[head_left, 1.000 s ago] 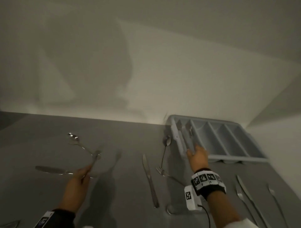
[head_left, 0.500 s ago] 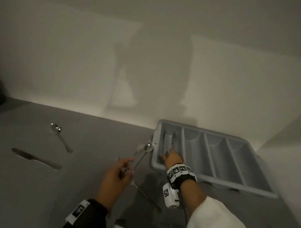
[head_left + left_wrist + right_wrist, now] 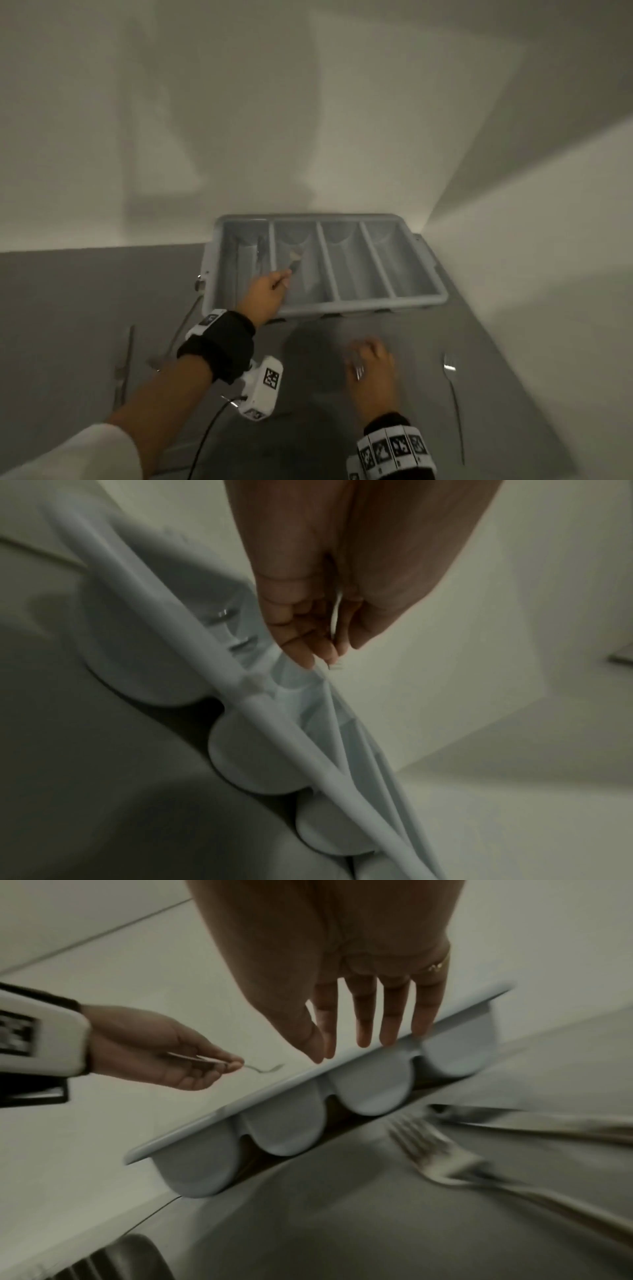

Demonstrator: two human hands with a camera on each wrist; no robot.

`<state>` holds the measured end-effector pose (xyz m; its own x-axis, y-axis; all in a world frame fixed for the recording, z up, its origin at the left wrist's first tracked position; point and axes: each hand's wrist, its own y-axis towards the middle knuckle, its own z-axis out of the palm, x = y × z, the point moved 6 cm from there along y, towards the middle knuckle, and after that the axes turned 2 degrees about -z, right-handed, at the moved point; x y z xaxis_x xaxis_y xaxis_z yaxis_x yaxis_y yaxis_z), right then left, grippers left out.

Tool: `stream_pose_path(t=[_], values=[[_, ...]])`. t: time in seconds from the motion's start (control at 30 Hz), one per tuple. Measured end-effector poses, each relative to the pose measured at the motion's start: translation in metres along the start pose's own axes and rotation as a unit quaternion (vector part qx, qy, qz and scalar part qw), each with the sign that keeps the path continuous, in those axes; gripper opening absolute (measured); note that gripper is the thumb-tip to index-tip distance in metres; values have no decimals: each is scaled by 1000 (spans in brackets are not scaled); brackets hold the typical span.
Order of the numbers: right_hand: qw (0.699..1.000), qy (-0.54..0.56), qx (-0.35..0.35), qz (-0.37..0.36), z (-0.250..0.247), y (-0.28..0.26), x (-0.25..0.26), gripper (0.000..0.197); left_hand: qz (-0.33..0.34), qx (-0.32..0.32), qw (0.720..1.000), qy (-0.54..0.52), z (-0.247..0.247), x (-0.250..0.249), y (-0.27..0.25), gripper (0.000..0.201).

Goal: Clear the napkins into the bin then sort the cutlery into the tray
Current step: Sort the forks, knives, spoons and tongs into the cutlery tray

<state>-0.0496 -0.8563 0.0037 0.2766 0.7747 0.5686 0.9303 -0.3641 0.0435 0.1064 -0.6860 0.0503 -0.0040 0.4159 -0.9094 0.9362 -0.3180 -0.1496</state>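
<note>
- the pale grey-blue plastic cutlery tray (image 3: 416, 301) sits on the matt grey tabletop (image 3: 68, 308), pushed back against the off-white wall, near the corner; it has four long compartments with rounded bottoms, and its raised rim stands on scalloped feet in the right wrist view (image 3: 281, 1123).
- the left hand (image 3: 265, 297) reaches over the tray's near rim, fingers curled and pinching the handle of a thin silver fork (image 3: 294, 265); the tines point away from the person and hang over the second compartment from the left, apart from its floor.
- in the left wrist view the same hand (image 3: 329, 588) shows fingers folded around a slim bright handle; the fork's head is too blurred there to make out.
- the leftmost compartment holds dark, slim metal pieces (image 3: 259, 253); what kind they are is unclear.
- the right hand (image 3: 370, 370) is low over the tabletop in front of the tray, blurred; the right wrist view shows its fingers (image 3: 390, 1010) straight and spread, gripping nothing.
- a silver fork with a long handle (image 3: 454, 394) lies on the tabletop to the right of that hand, and beside it in the right wrist view lies a silver table knife (image 3: 534, 1121).
- left of the tray lie more silver pieces: a knife (image 3: 125, 363) and a spoon-like piece (image 3: 185, 318) by the tray's left edge.
</note>
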Motion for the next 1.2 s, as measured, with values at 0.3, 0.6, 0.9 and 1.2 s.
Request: stream_pose_path(t=[0.3,0.6,0.9,1.2], values=[[982,42,25,181,-8,-76,-76,22,-120,143,964,189,79,28,72,45],[965,9,86,247,13,-83,-75,7,37,74,987,138,54,0,33,31],[991,84,48,94,7,-56,-23,31,2,229,958,170,-16,83,-111,22],[998,54,-13,17,-24,117,83,26,-53,210,877,429,-25,153,-158,79]])
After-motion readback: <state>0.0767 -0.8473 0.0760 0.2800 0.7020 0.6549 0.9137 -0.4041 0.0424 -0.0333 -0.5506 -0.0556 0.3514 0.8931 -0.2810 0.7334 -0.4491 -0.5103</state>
